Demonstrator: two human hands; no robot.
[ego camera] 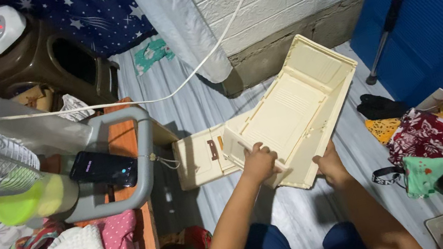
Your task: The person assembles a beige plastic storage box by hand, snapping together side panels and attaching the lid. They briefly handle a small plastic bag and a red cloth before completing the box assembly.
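A long cream plastic tray-like panel [295, 104] with raised edges is held tilted above the floor, its far end toward the wall. My left hand [258, 163] grips its near left edge with fingers curled over the rim. Its near right corner rests in my right hand [330, 164], which holds it from below. A second cream plastic piece [198, 159] with a brown fitting lies on the floor just left of the panel, partly under it.
A grey fan base [140, 155] with a dark phone [103, 169] and a green-lidded bottle [32, 202] stands at left. Piled clothes [437, 138] lie at right by a blue door [434, 8]. A white cable [190, 76] runs along the brick wall.
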